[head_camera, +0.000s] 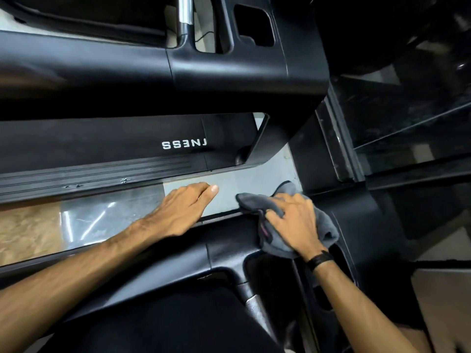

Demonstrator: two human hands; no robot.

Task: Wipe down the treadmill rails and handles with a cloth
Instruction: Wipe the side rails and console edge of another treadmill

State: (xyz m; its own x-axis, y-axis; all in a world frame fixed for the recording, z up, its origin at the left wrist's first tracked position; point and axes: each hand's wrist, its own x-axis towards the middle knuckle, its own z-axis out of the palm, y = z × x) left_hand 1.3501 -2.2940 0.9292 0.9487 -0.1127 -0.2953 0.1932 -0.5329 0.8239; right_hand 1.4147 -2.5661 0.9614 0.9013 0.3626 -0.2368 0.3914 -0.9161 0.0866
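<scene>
A black treadmill handrail [224, 250] runs across the lower middle of the head view. My right hand [293, 220] presses a grey cloth [328, 230] onto the rail where it meets the console upright. Part of the cloth bunches out past my fingers toward the left. My left hand [183, 207] rests on the top edge of the same rail, fingers together and curled over it, holding nothing loose. A black band sits on my right wrist.
A second black rail [102, 67] of a neighbouring treadmill crosses the top, with a chrome bar [184, 11] above it. Below lie a ribbed side step [96, 174], a deck lettered "NESS" [183, 145] and grey floor [254, 177]. Dark console housing [382, 123] fills the right.
</scene>
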